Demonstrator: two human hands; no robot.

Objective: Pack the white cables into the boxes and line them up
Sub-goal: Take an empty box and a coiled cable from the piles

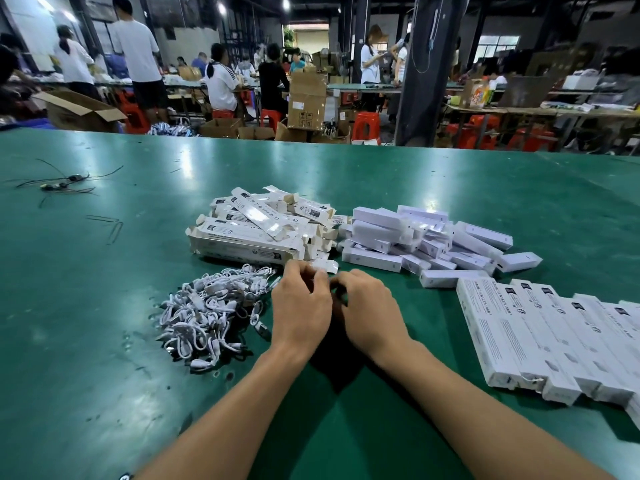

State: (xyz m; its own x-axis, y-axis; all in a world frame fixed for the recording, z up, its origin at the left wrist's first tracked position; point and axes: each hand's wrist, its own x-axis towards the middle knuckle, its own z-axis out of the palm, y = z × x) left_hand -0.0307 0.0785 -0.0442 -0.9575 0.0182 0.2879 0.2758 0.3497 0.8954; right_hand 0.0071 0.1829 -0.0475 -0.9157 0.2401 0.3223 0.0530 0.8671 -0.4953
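The left hand [299, 306] and right hand [369, 306] meet on the worktop [104, 306], fingers [304, 271] curled inward; whether they clamp anything I cannot tell. The white cables [207, 306] lie heaped beside the left hand. They look light, soft and springy, best pinched mid-loop.

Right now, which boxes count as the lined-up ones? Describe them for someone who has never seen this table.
On the green table, look to the near right, past the right hand. A row of white boxes lies there, packed side by side with printed faces up. The heap of closed boxes behind it is jumbled; this row alone is ordered.
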